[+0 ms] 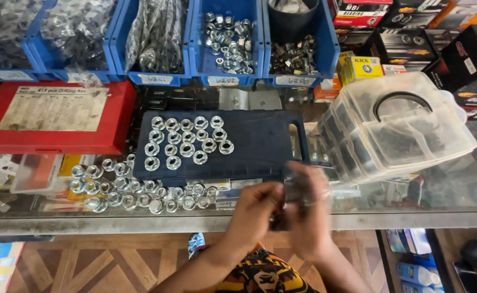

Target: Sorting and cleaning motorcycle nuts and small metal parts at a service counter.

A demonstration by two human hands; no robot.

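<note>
A small dark bundle [291, 198], blurred and possibly a clear bag of metal parts, is gripped between both hands above the counter [401, 220] edge. The left hand [257, 209] and right hand [310, 214] are closed around it. Flanged nuts [187, 142] are seen just beyond, on a blue case [260, 144].

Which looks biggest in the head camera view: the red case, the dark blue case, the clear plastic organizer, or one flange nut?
1. Clear plastic organizer and dark blue case: look alike; the organizer stands taller, nearer the camera, so unsure.
2. Red case, slightly smaller.
3. Flange nut, by far the smallest.
</note>
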